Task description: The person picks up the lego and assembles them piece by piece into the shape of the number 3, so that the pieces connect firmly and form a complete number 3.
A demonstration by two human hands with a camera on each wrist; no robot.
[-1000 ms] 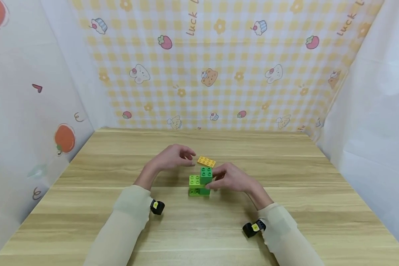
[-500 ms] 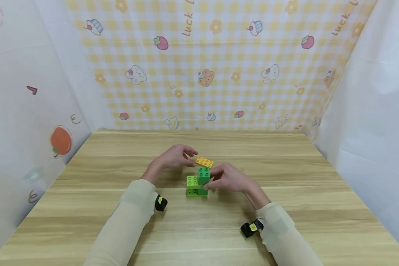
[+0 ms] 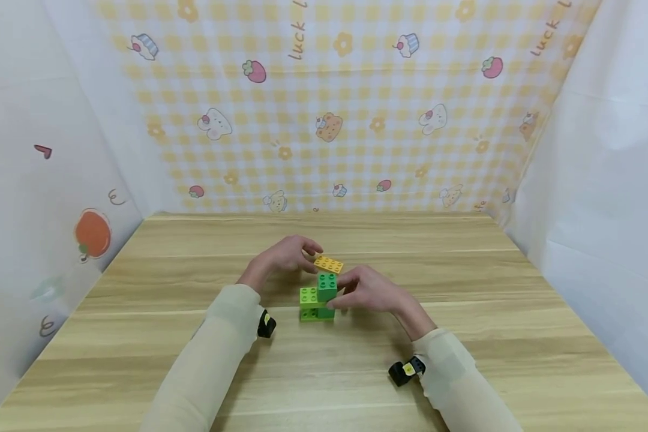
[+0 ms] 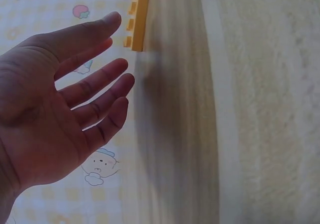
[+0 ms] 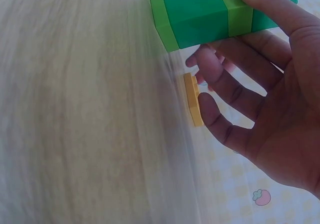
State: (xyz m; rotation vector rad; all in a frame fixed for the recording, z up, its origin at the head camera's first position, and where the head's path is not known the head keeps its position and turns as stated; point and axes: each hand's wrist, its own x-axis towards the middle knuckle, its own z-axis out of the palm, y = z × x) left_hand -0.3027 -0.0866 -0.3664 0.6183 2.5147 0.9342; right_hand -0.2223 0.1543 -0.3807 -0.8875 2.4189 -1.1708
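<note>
A block stack made of light green plates and dark green bricks stands upright on the table. My right hand pinches it from the right, thumb on the upper light green plate in the right wrist view and fingers behind. Just behind the stack lies a flat yellow building brick, studs up. At its left is my left hand, thumb and fingers spread loosely. In the left wrist view, the yellow brick sits beyond the thumb tip, with a small gap between them.
The wooden table runs back to a yellow checked cloth. White cloths hang at the left and the right. A black camera sits on each wrist.
My left hand has moved slightly toward the yellow brick, narrowing the gap. The right hand keeps its pinch on the stack. The head view has shifted a little.
</note>
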